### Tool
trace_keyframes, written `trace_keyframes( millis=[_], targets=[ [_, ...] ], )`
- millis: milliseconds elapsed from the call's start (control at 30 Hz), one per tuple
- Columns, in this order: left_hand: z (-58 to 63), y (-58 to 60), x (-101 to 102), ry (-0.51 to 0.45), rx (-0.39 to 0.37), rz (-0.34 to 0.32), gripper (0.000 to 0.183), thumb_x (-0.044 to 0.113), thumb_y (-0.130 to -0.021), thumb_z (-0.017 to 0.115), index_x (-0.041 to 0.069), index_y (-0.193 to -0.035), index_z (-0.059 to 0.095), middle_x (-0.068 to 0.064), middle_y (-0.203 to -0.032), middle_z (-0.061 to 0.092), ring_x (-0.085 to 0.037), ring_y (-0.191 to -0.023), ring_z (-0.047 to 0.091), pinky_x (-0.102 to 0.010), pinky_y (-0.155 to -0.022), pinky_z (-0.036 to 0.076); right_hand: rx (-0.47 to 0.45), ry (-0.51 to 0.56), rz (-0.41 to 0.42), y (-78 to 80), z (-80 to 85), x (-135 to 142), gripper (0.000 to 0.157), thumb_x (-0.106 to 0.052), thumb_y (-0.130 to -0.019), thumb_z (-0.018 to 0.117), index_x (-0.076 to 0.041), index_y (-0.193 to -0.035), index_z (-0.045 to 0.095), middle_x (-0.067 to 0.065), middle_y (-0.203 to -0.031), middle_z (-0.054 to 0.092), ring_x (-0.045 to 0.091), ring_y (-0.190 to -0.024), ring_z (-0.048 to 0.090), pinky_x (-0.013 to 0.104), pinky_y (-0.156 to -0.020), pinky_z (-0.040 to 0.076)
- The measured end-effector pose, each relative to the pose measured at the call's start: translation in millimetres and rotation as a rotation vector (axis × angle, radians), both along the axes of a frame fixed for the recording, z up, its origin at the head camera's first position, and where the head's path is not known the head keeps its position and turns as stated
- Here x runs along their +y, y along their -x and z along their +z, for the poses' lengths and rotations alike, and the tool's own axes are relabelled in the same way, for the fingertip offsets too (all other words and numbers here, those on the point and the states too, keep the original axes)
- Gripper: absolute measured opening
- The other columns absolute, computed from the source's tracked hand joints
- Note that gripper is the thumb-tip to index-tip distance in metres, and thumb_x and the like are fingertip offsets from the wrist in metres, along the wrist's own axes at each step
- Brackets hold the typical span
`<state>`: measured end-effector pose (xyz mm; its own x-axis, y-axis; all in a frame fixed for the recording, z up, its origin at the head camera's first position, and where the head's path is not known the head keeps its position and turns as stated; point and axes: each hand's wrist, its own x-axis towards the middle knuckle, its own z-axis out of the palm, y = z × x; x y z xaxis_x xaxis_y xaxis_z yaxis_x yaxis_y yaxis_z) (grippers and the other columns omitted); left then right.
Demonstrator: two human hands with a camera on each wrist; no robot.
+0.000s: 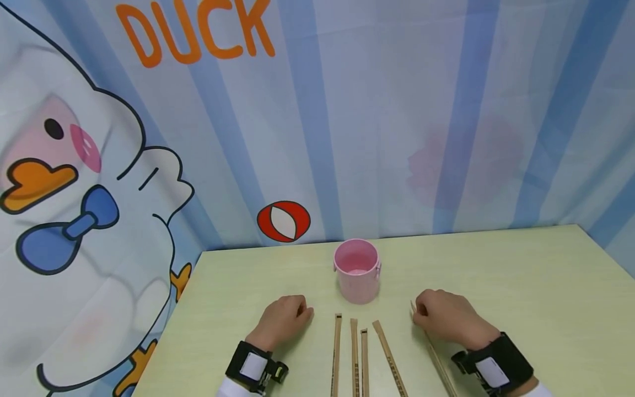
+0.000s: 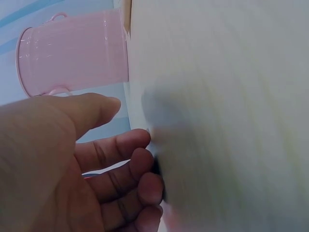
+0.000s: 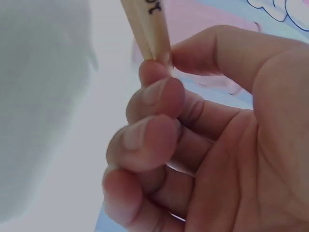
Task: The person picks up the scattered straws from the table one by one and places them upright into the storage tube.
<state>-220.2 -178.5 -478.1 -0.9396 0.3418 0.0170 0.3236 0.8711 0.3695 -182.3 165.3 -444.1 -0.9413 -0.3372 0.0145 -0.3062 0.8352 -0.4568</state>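
My right hand [image 1: 451,317] pinches the far end of a pair of wooden chopsticks [image 1: 439,364] between thumb and fingertips, low over the table at the right. In the right wrist view, these light wood chopsticks [image 3: 150,26] carry a dark printed mark, and the other fingers curl below the pinch. My left hand [image 1: 281,320] rests on the table left of centre, fingers loosely bent. Nothing is in its grasp in the left wrist view, where a pink bucket [image 2: 72,53] stands beyond the thumb. Between both hands lie several more chopsticks [image 1: 337,353], roughly lengthwise.
The small pink bucket [image 1: 359,284] stands upright near the back of the pale yellow table [image 1: 536,275], with small handles at its sides. Behind the table hangs a blue striped curtain [image 1: 387,110] with a printed duck.
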Motion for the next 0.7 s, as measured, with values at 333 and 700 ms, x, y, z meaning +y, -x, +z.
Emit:
trace_keyframes(
  millis=[333, 700],
  targets=[
    [-0.4, -0.3, 0, -0.009, 0.016, -0.012, 0.028, 0.025, -0.092, 0.063, 0.015, -0.069, 0.052, 0.004, -0.058, 0.044, -0.009, -0.054, 0.041, -0.027, -0.050, 0.033, 0.092, 0.037, -0.027, 6.1, 20.6, 0, 0.031, -0.014, -0.089, 0.057, -0.019, -0.059, 0.050, -0.007, -0.049, 0.040, 0.009, -0.045, 0.037, 0.027, -0.043, 0.027],
    [-0.8, -0.4, 0, 0.005, 0.000, 0.005, 0.027, 0.026, -0.093, 0.063, 0.016, -0.069, 0.052, 0.004, -0.058, 0.043, -0.010, -0.054, 0.042, -0.027, -0.051, 0.032, 0.224, 0.023, -0.036, 12.1, 53.5, 0, 0.029, -0.017, -0.091, 0.056, -0.019, -0.063, 0.050, -0.005, -0.051, 0.040, 0.011, -0.046, 0.036, 0.028, -0.045, 0.025]
  ],
)
